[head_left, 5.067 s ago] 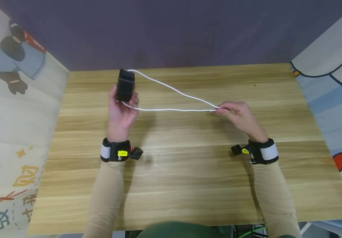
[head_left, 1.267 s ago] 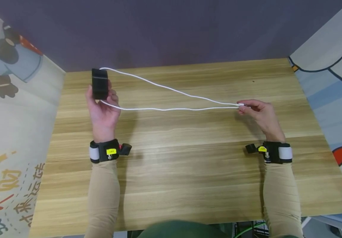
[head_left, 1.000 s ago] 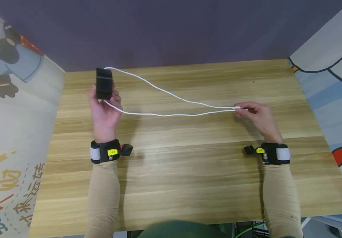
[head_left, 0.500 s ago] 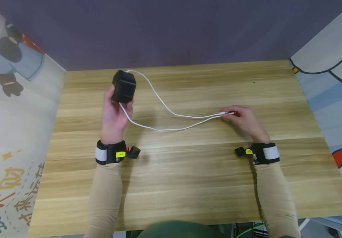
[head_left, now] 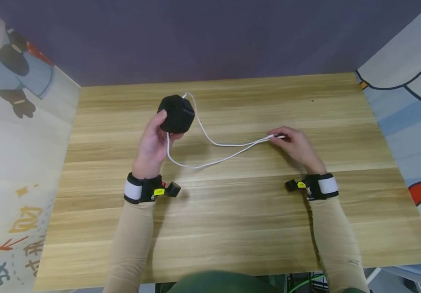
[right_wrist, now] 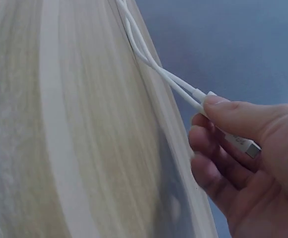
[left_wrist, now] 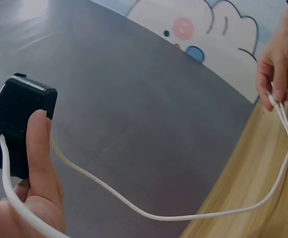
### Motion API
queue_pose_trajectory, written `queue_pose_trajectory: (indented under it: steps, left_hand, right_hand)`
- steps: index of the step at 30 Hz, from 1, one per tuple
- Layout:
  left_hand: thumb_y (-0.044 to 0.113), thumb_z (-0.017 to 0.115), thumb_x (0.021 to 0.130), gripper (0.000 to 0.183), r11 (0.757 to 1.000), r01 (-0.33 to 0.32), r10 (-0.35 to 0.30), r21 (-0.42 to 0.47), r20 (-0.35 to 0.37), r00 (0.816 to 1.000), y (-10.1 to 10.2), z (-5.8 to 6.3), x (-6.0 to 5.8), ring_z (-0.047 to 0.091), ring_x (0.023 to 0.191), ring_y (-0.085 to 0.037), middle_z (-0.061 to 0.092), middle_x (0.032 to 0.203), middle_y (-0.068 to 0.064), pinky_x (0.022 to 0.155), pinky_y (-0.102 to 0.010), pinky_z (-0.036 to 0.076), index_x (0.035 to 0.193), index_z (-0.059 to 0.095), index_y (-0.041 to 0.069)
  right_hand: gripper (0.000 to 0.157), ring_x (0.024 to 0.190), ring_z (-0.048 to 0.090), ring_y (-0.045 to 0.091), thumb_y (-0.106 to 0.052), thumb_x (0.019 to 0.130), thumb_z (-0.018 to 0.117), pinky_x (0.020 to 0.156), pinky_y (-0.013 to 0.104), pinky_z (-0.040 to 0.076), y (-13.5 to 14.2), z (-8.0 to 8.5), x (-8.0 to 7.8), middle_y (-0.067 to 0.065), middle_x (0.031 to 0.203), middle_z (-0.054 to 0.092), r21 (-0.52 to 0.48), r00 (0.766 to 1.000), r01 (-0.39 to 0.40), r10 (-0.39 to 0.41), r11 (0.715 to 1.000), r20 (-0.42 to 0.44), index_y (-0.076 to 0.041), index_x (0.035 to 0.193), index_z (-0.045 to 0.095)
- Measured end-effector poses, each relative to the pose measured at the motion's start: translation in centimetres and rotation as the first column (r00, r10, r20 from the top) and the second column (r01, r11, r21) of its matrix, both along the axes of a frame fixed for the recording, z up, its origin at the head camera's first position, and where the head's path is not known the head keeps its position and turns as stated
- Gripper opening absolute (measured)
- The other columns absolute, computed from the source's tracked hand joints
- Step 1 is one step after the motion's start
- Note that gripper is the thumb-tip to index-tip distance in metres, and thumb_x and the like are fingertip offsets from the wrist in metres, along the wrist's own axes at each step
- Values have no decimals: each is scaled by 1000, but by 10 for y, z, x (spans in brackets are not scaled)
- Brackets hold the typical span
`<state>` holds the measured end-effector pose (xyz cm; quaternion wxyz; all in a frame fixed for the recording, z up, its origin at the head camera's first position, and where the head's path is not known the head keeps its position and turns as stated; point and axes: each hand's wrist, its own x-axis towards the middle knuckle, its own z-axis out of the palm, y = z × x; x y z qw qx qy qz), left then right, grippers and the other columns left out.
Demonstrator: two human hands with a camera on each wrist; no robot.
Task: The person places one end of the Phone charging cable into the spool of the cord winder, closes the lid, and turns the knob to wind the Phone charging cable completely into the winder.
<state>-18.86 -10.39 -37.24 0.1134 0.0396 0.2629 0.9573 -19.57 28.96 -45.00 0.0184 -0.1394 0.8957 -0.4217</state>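
My left hand (head_left: 155,144) holds a black, six-sided case (head_left: 177,116), thumb on its face, above the left-middle of the table. A white USB cable (head_left: 205,165) leaves the case on two sides and hangs in a loose loop. Its two end lengths come together at my right hand (head_left: 294,144), which pinches them between thumb and fingers. In the right wrist view a white plug (right_wrist: 244,145) with a metal tip shows below the thumb. The left wrist view shows the cable entering the case's face beside my thumb (left_wrist: 38,148).
The wooden table (head_left: 232,228) spans both arms. A dark grey-blue panel (head_left: 218,40) stands along its back edge, with printed walls (head_left: 9,142) on either side. Each wrist wears a black strap with a small camera (head_left: 172,189) attached.
The hands were spread with the cable drawn long, then came closer, so the cable sags. The case moved right and turned from its narrow side to its six-sided face.
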Motion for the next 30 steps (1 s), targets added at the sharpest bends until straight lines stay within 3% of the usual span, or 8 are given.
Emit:
queue_pose_trajectory:
  steps: [7, 10, 14, 17, 20, 23, 26, 30]
  left_hand:
    - [21, 75, 78, 20, 960, -48, 22, -275, -97, 995, 6, -3, 3, 67, 56, -21, 72, 72, -9, 56, -29, 58, 87, 72, 3]
    - [18, 74, 79, 16, 945, -39, 12, -326, -86, 996, 9, -4, 4, 67, 57, -19, 72, 71, -8, 57, -29, 58, 84, 72, 3]
    - [13, 71, 82, 11, 930, -20, -6, -368, -70, 998, 15, -5, 5, 67, 63, -17, 71, 75, -6, 57, -30, 58, 86, 73, 4]
    - [11, 70, 83, 9, 916, -1, -26, -402, -61, 998, 19, -6, 5, 67, 67, -16, 71, 79, -5, 60, -30, 58, 87, 73, 5]
    - [10, 69, 83, 10, 898, 27, -55, -438, -52, 997, 23, -8, 6, 67, 70, -18, 71, 84, -7, 63, -30, 58, 90, 72, 5]
    - [10, 67, 84, 11, 870, 46, -83, -491, -54, 995, 25, -8, 7, 66, 73, -18, 71, 87, -7, 64, -30, 58, 94, 72, 6]
    - [10, 66, 85, 11, 848, 67, -114, -525, -56, 992, 26, -9, 9, 66, 74, -17, 72, 88, -6, 65, -30, 58, 94, 72, 6]
    - [10, 64, 86, 11, 825, 100, -164, -556, -67, 984, 29, -10, 10, 66, 73, -17, 72, 85, -5, 65, -31, 57, 94, 71, 6]
  right_hand:
    - [22, 77, 55, 19, -6, 87, 64, 63, 13, 42, -16, 20, 7, 13, 97, 66, 42, 999, -9, 10, 999, -36, 3, 107, 66]
    - [25, 80, 56, 23, -1, 86, 64, 66, 12, 43, -22, 30, 11, 17, 97, 66, 45, 999, -17, 19, 999, -44, 6, 109, 63]
    - [36, 89, 57, 24, -3, 85, 66, 75, 12, 44, -20, 27, 8, 18, 99, 64, 18, 999, -7, 7, 1000, -38, 5, 119, 59]
    - [45, 94, 57, 23, -11, 86, 67, 82, 21, 47, -15, 17, 2, 16, 104, 63, -2, 1000, 3, -3, 1000, -22, 0, 128, 54]
    - [51, 99, 56, 22, -19, 87, 66, 88, 37, 48, -14, 8, -4, 13, 110, 62, -14, 1000, 3, -4, 1000, -26, -3, 133, 50]
    - [52, 107, 52, 25, -22, 88, 65, 92, 49, 44, -17, 8, -8, 14, 118, 58, 11, 993, 8, -7, 1000, -118, -4, 134, 50]
    - [46, 114, 47, 28, -20, 87, 66, 99, 50, 38, -27, 15, -10, 16, 122, 56, 50, 953, 38, -22, 998, -303, -3, 128, 55]
    - [37, 115, 48, 28, -17, 85, 69, 100, 48, 34, -49, 32, -10, 16, 120, 58, 57, 848, 55, -17, 997, -529, -2, 118, 63]
